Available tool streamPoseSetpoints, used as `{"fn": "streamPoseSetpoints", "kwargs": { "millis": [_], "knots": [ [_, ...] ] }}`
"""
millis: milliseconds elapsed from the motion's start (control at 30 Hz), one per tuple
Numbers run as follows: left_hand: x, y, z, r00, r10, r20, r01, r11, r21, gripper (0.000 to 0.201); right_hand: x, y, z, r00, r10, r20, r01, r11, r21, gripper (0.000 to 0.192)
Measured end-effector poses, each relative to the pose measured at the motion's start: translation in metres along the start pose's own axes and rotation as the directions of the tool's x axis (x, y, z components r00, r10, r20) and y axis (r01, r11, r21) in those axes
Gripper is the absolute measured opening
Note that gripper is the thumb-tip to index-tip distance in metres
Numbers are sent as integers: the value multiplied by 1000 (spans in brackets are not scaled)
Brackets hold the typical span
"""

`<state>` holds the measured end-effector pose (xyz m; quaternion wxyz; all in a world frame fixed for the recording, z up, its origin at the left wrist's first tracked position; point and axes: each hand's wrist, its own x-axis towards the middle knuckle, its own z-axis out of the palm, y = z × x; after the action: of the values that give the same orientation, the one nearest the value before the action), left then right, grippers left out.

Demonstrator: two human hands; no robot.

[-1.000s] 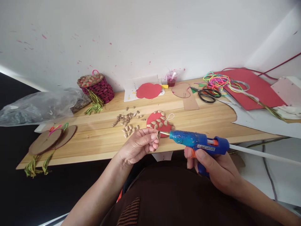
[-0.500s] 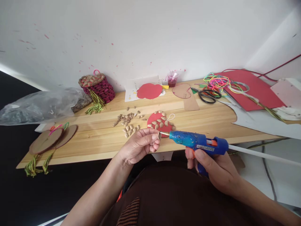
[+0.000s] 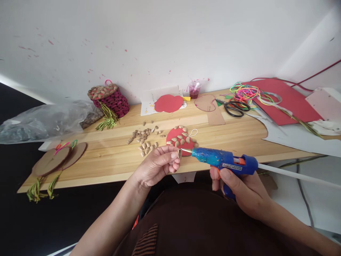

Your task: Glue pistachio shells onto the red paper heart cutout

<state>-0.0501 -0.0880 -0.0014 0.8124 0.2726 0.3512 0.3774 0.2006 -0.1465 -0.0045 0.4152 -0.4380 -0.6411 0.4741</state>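
My left hand (image 3: 162, 161) pinches a small hollow peanut shell (image 3: 179, 153) between thumb and fingers. My right hand (image 3: 239, 183) is wrapped round the grip of a blue glue gun (image 3: 217, 160), fingers at the orange trigger. A white glue stick (image 3: 287, 172) runs out of its back end. The gun's metal nozzle (image 3: 187, 150) points left, close beside the shell. Behind the hands lies a red cutout (image 3: 173, 133) with several peanut shells on it and a white loop at its right. Loose peanut shells (image 3: 144, 134) are spread to its left.
Heart-shaped cardboard pieces (image 3: 52, 160) with tassels lie at the table's left edge. A plastic bag (image 3: 48, 119) and a woven purple basket (image 3: 119, 105) stand behind. Farther right are a red paper shape (image 3: 169, 103), a cup (image 3: 194, 91), scissors (image 3: 236, 108), tangled coloured cord (image 3: 245, 94) and red sheets (image 3: 293, 103).
The nozzle has drawn slightly away from the peanut shell, whose hollow side now faces the gun more. Both hands keep their holds and have hardly moved.
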Motion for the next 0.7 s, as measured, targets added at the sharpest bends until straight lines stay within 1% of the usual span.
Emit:
{"fn": "streamPoseSetpoints", "kwargs": {
  "millis": [167, 533, 700],
  "knots": [
    [0, -1, -1, 1000, -3, 7, 3, 1000, -9, 35, 0, 0, 1, 1000, 16, -5, -16, 1000, 13, 35],
    [1, -4, -3, 1000, -9, -8, 9, 1000, -3, 35, -1, 4, 2, 1000, -10, 11, 9, 1000, 25, 35],
    [1, -3, -3, 1000, -5, -13, 5, 1000, -6, 36, -2, 4, 2, 1000, -9, -2, 9, 999, 51, 36]
  ]
}}
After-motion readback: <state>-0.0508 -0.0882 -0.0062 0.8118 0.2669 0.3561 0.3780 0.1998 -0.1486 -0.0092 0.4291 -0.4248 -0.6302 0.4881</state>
